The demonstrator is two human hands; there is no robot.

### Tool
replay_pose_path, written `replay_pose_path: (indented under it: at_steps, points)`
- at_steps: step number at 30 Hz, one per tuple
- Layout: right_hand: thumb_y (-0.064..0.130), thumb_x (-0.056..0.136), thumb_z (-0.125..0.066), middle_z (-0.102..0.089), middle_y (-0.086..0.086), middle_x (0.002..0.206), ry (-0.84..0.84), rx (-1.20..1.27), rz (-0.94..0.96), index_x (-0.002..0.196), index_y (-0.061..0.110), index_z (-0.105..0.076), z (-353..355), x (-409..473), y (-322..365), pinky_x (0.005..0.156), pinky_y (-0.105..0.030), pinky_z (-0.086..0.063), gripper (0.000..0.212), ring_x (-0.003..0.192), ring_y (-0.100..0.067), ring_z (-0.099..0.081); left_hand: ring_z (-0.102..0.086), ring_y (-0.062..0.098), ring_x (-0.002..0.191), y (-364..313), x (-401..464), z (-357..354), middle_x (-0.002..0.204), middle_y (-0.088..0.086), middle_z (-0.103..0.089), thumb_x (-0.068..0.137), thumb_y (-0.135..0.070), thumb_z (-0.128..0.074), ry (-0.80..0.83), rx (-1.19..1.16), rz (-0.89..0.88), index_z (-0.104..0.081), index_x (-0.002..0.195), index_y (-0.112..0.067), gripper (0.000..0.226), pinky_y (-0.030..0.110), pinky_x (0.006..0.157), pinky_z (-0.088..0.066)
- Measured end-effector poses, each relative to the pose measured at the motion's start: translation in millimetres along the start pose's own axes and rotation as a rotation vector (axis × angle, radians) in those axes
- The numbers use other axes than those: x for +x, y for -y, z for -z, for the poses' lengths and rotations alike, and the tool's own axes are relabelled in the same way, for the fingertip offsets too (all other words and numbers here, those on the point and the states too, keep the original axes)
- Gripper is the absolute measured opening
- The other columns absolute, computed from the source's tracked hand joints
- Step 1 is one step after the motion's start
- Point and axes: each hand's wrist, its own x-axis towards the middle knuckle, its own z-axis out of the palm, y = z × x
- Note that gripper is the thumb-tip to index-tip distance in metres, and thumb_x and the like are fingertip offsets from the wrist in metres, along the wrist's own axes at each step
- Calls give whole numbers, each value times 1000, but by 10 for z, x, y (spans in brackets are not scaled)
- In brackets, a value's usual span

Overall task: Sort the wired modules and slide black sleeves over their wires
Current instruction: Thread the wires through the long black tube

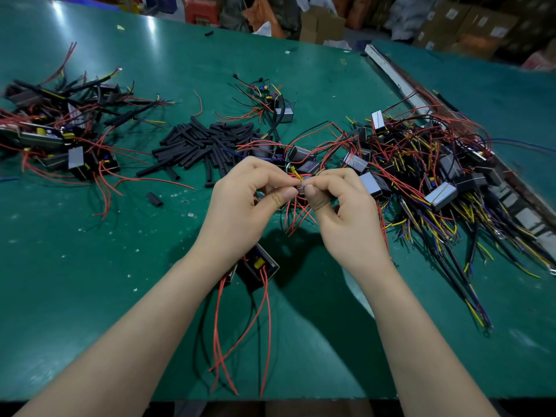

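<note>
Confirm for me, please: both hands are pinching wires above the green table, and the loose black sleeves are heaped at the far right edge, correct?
Not quite. The left hand and right hand do pinch wires above the green table, but the head view shows the black sleeves heaped left of centre, not at the far right edge.

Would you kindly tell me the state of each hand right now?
Left hand: fingers pinch thin wires.
Right hand: pinches the same wires, fingertip to fingertip with the left.
</note>
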Motion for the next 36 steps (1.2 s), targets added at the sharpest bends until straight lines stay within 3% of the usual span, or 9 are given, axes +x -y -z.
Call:
replay_pose_path:
  at_steps: [4,8,18,22,25,29,36]
  points:
    - [9,95,-56,-53,1,94,18,13,-17,94,5,-71,-1,-6,12,83,-16,-40,15,90,-15,-54,-55,-2,81,18,3,4,89,-1,-59,82,-5,-68,-3,-21,-15,-67,95,-18,19,11,75,-41]
    - [9,96,-56,-54,1,93,31,16,-37,93,5,-71,8,-3,25,82,-14,-39,15,88,-13,-53,-55,-1,83,25,-5,-9,90,2,-59,82,-3,-68,-7,20,-31,-70,92,-13,14,9,74,-39]
    - [11,97,-55,-53,3,91,56,44,-64,92,9,-69,4,-1,28,81,-21,-41,15,86,-13,-52,-51,-7,81,23,2,7,89,8,-61,81,1,-68,-11,76,-94,-72,87,-5,10,3,71,-33]
    - [10,96,-56,-58,-2,94,26,32,-58,91,9,-69,0,-12,23,83,-27,-43,14,90,-18,-56,-53,4,77,28,4,8,88,8,-61,82,0,-68,-5,99,-120,-71,86,-3,5,4,72,-34]
    - [9,95,-57,-59,-6,94,6,-17,-26,90,6,-69,2,-10,1,83,-37,-45,13,89,-23,-57,-55,12,82,61,-11,11,89,8,-60,84,-5,-68,15,182,-177,-71,86,-1,6,14,76,-42]
    - [13,94,-56,-57,-4,94,-51,-147,79,92,7,-71,-13,-18,-32,74,-53,-47,16,92,-31,-58,-52,11,78,83,-32,3,89,6,-60,86,-11,-67,17,245,-208,-71,86,-4,9,25,76,-45]
    - [12,90,-56,-60,-11,93,-68,-240,164,90,6,-72,-27,-28,-49,70,-53,-47,17,87,-37,-58,-59,30,80,58,-47,10,89,9,-62,86,-19,-59,52,353,-216,-70,85,-4,19,42,72,-49]
